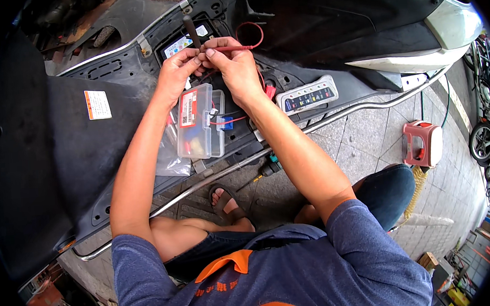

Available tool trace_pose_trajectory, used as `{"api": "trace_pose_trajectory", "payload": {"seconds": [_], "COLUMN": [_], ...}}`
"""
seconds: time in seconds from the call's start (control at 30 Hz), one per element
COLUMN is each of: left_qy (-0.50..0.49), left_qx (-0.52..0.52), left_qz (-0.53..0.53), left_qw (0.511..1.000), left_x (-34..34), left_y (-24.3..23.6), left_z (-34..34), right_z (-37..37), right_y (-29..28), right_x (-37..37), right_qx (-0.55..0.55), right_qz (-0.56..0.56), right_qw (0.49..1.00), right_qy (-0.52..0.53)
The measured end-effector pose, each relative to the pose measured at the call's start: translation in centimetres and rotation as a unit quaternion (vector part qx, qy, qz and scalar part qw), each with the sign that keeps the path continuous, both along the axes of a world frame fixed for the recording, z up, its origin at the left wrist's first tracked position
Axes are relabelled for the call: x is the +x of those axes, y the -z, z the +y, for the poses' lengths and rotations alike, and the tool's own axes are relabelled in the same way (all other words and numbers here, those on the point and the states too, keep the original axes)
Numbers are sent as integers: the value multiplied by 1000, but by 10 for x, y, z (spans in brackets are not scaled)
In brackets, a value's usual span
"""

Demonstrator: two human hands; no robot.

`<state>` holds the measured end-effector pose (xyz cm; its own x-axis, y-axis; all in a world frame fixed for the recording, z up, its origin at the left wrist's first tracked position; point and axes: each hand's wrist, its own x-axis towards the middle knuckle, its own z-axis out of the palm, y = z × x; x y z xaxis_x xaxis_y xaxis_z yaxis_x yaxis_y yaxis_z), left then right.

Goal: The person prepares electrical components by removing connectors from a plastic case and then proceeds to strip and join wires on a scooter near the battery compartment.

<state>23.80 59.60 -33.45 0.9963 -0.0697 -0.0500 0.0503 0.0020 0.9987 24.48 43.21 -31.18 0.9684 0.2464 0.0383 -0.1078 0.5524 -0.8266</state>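
Note:
Above the scooter's floor panel, my two hands meet with their fingertips together. My right hand (232,68) is closed on a red test probe (232,48), whose red lead (261,33) loops out to the right. My left hand (176,77) pinches at the probe's left end; whatever is between its fingers is too small to make out. Just beyond the fingertips stands a slim dark handle (189,27), its lower end hidden. Behind the hands, a battery (176,46) with a white label sits in an open compartment.
Below my hands lies a clear plastic box (198,139) with small parts, beside a clear bag (173,162). A grey tester (308,95) and red clip (270,91) rest to the right. A metal rail (361,106) edges the scooter; a drill (270,166) and pink stool (422,142) stand beyond.

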Motion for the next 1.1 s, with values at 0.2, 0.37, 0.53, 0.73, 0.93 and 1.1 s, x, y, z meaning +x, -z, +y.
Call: {"api": "trace_pose_trajectory", "payload": {"seconds": [0.2, 0.37, 0.53, 0.73, 0.93, 1.1], "left_qy": [0, -5, -7, -1, 2, 12], "left_qx": [-8, -16, -4, 2, -2, 26], "left_qz": [8, 15, 19, 12, 17, 2], "left_qw": [1000, 1000, 1000, 1000, 1000, 1000], "left_x": [-2, -1, -2, -3, -1, -3], "left_y": [-1, -1, -3, -3, 0, -1], "left_z": [4, 5, 3, 4, 5, 5], "right_z": [2, -3, 0, 2, 2, -1], "right_y": [1, -2, 0, 3, 2, -9], "right_x": [-2, -3, 4, 5, 6, 3], "right_qx": [-1, -24, -78, -107, -120, -138], "right_qz": [11, -9, -39, -59, -81, -65], "right_qw": [1000, 1000, 996, 992, 989, 988], "right_qy": [-8, -13, -24, -14, -9, 0]}}
